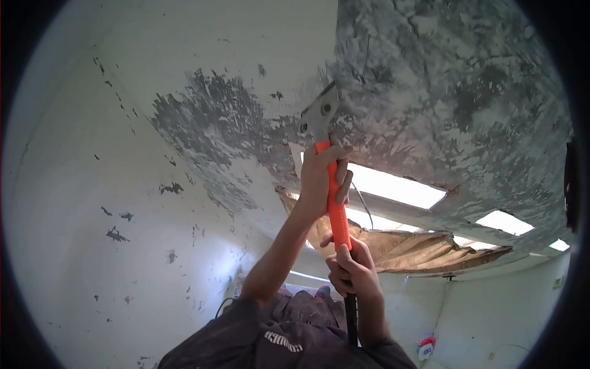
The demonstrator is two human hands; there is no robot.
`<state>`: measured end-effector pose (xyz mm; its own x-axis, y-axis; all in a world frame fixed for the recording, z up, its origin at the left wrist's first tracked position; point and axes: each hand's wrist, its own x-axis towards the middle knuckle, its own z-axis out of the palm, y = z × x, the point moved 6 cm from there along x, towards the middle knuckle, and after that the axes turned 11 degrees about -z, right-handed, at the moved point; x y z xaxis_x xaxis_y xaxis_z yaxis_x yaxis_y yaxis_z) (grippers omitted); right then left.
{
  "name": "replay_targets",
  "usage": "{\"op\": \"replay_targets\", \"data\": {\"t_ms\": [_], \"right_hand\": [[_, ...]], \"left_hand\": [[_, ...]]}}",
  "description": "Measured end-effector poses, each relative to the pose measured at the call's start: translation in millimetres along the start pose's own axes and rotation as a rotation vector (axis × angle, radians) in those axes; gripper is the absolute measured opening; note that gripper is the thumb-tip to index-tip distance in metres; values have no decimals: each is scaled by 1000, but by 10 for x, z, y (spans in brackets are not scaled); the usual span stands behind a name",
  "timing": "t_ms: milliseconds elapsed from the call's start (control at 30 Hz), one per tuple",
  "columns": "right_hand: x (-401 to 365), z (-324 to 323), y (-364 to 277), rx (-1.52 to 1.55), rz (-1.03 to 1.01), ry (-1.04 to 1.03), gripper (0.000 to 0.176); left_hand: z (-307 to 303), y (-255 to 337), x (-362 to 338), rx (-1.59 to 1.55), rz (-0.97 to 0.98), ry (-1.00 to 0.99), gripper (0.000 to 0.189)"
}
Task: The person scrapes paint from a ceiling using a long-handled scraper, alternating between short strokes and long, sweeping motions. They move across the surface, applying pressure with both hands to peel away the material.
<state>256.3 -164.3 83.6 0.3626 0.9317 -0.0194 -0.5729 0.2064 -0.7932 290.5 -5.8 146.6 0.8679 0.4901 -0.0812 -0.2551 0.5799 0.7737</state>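
Our ceiling is patchy grey right up to the white coating. The dark shirt has white lettering we can't read for sure. Our long-handled scraper is up at that white edge: bright orange grip, black lower end, wide metal head, two dark round spots. Left hand's fingers curl round the orange; right hand's wrap it lower down.
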Motion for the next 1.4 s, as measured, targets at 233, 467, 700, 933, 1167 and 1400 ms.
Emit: {"op": "replay_targets", "data": {"t_ms": [233,467,700,933,1167,1400], "right_hand": [[-116,-156,87,-81,-65,65,37],[-56,-100,72,-72,-30,65,47],[-245,-261,250,229,-181,-8,67],[-90,-143,20,73,-165,37,62],[-82,-83,-63,-3,-153,68,61],[-214,-105,-116,-59,-179,119,59]], "left_hand": [[-7,-323,6,-17,-47,10,15],[-64,-149,24,-26,25,47,16],[80,-248,35,-54,-58,-27,15],[103,48,100,-90,20,-18,12],[46,22,113,-104,34,-50,15],[151,-170,89,-166,-65,-52,11]]}}
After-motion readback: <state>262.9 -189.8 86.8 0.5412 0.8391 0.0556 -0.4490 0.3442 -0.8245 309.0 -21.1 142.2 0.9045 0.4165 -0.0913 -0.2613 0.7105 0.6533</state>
